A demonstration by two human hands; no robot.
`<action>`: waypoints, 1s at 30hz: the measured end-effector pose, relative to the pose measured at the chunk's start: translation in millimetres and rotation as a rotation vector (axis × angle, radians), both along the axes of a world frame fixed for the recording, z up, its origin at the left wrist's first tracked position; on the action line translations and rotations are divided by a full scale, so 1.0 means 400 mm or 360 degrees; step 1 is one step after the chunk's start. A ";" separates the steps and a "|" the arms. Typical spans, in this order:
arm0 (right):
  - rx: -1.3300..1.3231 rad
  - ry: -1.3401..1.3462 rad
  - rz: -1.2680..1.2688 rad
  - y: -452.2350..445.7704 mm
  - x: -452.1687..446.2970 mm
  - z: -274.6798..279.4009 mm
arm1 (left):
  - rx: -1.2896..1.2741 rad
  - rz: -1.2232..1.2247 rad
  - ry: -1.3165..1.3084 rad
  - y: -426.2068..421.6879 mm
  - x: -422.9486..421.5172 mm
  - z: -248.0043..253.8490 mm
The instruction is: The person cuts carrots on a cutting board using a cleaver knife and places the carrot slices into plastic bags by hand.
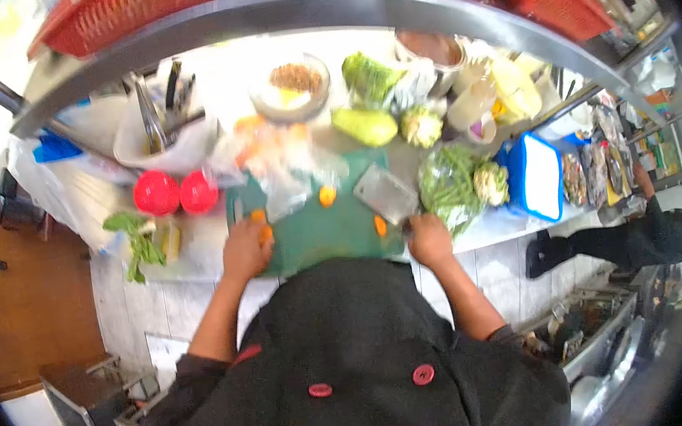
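Observation:
A green cutting board (pixel 318 236) lies on the counter before me. My right hand (pixel 430 239) is closed round the handle of a cleaver (pixel 386 193), whose broad blade lies flat over the board's right side. At the board's left edge, my left hand (pixel 247 250) has its fingers closed on an orange carrot piece (pixel 266 234). Another bit of carrot (pixel 258 216) shows just above those fingers. One carrot piece (pixel 327 195) rests near the board's top middle, and a further carrot piece (pixel 381 225) sits below the blade. A clear plastic bag (pixel 284 190) overlaps the board's upper left.
Two red bowls (pixel 157 192) and leafy greens (pixel 143 246) are to the left. Green beans in plastic (pixel 448 185), cauliflower (pixel 422 127) and a blue-rimmed container (pixel 534 176) stand right. A metal shelf bar (pixel 319 7) crosses overhead. Another person (pixel 635 240) is at far right.

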State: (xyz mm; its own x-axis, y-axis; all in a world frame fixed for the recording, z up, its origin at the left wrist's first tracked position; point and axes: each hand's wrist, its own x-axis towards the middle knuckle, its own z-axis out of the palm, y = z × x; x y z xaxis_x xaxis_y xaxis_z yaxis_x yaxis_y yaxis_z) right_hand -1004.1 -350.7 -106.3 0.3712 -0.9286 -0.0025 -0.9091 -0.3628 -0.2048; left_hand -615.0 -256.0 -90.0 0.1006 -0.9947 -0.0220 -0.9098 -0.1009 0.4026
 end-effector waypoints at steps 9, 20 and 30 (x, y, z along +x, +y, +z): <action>0.0333 0.0021 -0.0049 0.012 -0.004 0.029 | -0.0031 0.0427 0.0257 0.047 -0.101 0.004; 0.0119 -0.0957 -0.0104 0.004 -0.045 0.106 | -0.0443 0.0405 0.0512 -0.019 -0.357 -0.052; 0.0678 -0.0726 0.0044 0.154 -0.071 0.252 | -0.0493 0.0007 0.0611 -0.004 -0.313 -0.079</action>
